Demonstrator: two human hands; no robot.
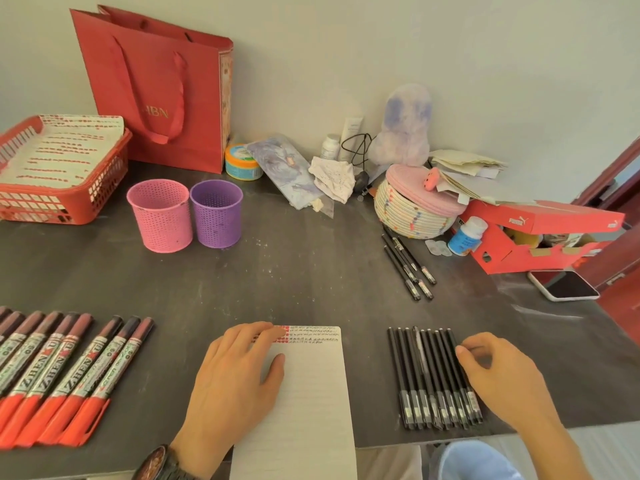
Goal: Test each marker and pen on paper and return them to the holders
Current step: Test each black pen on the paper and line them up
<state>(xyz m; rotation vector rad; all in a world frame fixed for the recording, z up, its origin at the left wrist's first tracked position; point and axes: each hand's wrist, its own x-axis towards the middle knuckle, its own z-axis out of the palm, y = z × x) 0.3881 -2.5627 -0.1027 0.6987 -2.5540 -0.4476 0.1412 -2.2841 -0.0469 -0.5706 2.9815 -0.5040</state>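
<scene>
Here, the dark surface [311,271] carries everything I need. The sheet of paper [311,393] lies straight in front of me, with rows of small red and dark test marks along its far edge. To my left a row of red markers [62,375] lies slanted, side by side. To my right a row of black pens [429,375] lies packed together, their long axes running from the near edge away from me. The pink holder [161,216] and purple holder [217,213] stand touching each other, well beyond the paper and to the left.

My left hand [239,379] rests flat on the paper's left part, fingers straight, pinning it down. My right hand [498,379] sits just beside the pens' right flank, so it is the nearer one to them. Its fingers [464,351] curl leftward, tips touching the rightmost pen [459,379] near its far half. Whether they have already pinched it, I cannot tell; the pen lies level in the row. I judge the lift must come from this side.
</scene>
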